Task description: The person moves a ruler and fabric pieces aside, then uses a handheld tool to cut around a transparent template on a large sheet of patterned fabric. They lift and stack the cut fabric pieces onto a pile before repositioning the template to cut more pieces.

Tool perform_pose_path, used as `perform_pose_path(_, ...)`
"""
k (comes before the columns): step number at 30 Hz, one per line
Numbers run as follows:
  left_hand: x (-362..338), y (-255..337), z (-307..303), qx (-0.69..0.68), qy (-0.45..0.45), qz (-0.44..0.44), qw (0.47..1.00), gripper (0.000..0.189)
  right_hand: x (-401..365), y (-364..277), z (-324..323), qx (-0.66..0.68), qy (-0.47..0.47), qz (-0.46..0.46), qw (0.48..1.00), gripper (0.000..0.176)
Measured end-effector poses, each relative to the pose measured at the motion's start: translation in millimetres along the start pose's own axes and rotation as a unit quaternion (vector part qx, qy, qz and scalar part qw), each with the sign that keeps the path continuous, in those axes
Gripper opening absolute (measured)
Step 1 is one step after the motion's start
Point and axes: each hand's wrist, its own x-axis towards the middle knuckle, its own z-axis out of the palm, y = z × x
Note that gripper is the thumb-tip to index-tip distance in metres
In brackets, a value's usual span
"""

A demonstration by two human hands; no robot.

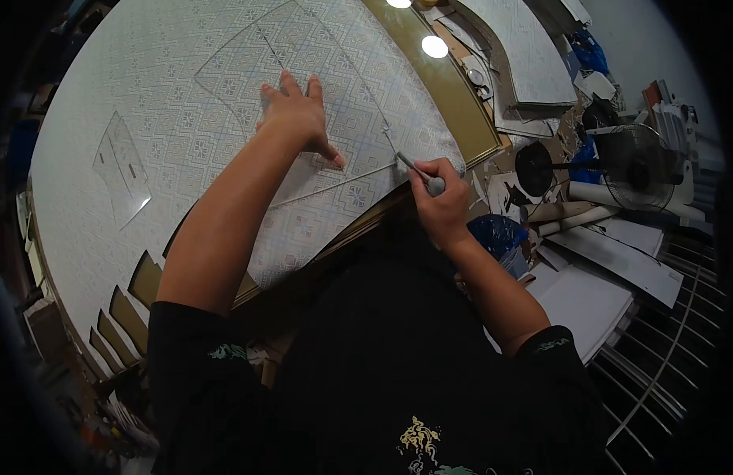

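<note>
Patterned light grey fabric (168, 103) covers the large work surface before me. A large clear template (346, 99) lies on it, its edges showing as thin lines. My left hand (293, 119) presses on the template, fingers spread and thumb stretched toward the near edge. My right hand (447, 204) grips a grey marker pen (436, 187), whose tip end meets the template's right corner near the fabric's edge. A smaller clear template (123, 170) with two slots lies to the left, apart from both hands.
Olive curved pieces with dark edges (129, 317) stick out at the near left. Bright lights (434, 47) shine at the far edge. On the right are a stack of patterned pieces (532, 47), a fan (639, 170), a blue bin (497, 229), white boards (576, 297) and a metal rack (671, 356).
</note>
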Motion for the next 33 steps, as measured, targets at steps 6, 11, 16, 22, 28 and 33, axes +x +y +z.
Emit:
perform_pose_path(6,2,4,-3,0.026,-0.008,-0.009,1.0,0.159,14,13,25,0.056,0.032,-0.028,0.998,0.013)
perform_pose_path(11,-9,3,-6,0.01,0.002,0.0,1.0,0.159,16,18,33,0.059,0.052,-0.059,0.995,0.014)
perform_pose_path(16,-17,2,-11,-0.015,0.015,0.003,1.0,0.16,23,4,18,0.068,0.004,-0.014,0.998,0.015)
perform_pose_path(22,-14,0,-4,-0.016,0.017,-0.008,1.0,0.161,35,20,-18,0.079,-0.035,-0.026,0.996,0.018)
perform_pose_path(28,-13,1,-3,-0.041,0.027,-0.022,0.999,0.163,91,63,-19,0.157,-0.16,-0.075,0.972,0.019)
perform_pose_path(33,-14,2,-4,-0.043,0.025,-0.029,0.998,0.161,139,51,-36,0.128,-0.328,-0.074,0.933,0.017)
